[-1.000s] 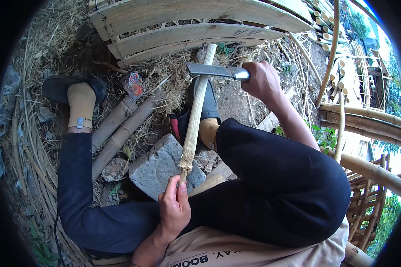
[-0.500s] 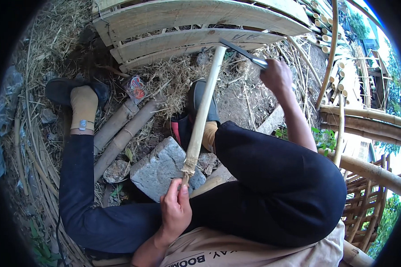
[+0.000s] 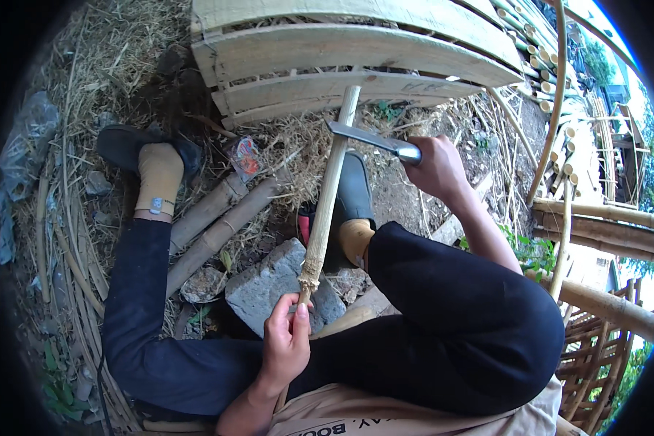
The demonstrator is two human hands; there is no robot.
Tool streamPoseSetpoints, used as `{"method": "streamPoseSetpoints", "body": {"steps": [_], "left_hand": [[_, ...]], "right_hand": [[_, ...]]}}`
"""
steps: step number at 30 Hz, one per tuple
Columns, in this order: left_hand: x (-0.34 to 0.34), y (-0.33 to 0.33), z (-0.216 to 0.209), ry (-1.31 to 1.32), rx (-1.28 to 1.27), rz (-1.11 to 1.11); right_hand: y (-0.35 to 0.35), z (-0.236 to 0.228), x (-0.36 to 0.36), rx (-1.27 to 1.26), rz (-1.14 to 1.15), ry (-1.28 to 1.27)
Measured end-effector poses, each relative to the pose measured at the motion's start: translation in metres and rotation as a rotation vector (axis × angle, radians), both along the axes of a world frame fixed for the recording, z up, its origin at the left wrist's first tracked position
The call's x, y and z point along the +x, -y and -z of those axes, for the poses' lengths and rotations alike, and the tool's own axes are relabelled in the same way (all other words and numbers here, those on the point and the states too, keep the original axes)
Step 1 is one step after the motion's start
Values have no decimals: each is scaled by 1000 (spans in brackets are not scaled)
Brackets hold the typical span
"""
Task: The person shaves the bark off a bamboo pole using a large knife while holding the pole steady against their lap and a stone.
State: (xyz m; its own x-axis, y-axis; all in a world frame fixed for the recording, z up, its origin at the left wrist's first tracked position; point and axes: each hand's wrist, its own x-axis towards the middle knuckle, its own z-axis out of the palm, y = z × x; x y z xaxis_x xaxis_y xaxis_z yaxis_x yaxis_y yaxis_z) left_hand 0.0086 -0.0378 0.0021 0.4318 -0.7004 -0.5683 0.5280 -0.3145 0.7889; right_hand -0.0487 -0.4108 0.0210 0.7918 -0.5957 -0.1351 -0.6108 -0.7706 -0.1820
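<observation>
My left hand [image 3: 287,341] is closed around the thin lower end of a pale bamboo stick [image 3: 328,196], just below a rough, frayed node. The stick slants up and away from me, its far tip near a slatted wooden crate. My right hand [image 3: 434,166] grips the handle of a knife [image 3: 370,138] with a long dark blade and a shiny collar. The blade lies across the upper part of the stick and appears to touch it. Most of the knife's handle is hidden in my fist.
The pale slatted crate [image 3: 356,43] stands ahead. A grey stone block [image 3: 269,280] sits beneath the stick, beside cut bamboo lengths [image 3: 218,232]. My shod feet flank these on straw-strewn ground. Stacked bamboo poles [image 3: 552,80] and a bamboo fence [image 3: 610,305] are at right.
The knife and my right hand have moved down and toward me along the stick, from its far tip to its upper part. My left hand keeps its hold; the whole view has shifted slightly.
</observation>
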Motion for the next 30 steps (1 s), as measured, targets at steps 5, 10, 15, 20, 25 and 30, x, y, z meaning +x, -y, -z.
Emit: {"method": "streamPoseSetpoints", "body": {"steps": [5, 10, 15, 20, 25, 30], "left_hand": [[18, -6, -2, -183, -54, -124], [30, -14, -1, -247, -82, -236], [39, -19, -5, -244, -84, -267], [40, -22, 3, -207, -58, -273], [38, -25, 7, 22, 59, -181], [36, -27, 4, 254, 89, -128]], "right_hand": [[-8, -2, 50, -43, -96, -58], [-29, -6, 94, -63, -148, -2], [-33, 6, 118, -100, -181, -10], [-37, 6, 131, -135, -189, -12], [-36, 12, 134, -160, -168, -3], [-28, 12, 135, -184, -165, -15]]}}
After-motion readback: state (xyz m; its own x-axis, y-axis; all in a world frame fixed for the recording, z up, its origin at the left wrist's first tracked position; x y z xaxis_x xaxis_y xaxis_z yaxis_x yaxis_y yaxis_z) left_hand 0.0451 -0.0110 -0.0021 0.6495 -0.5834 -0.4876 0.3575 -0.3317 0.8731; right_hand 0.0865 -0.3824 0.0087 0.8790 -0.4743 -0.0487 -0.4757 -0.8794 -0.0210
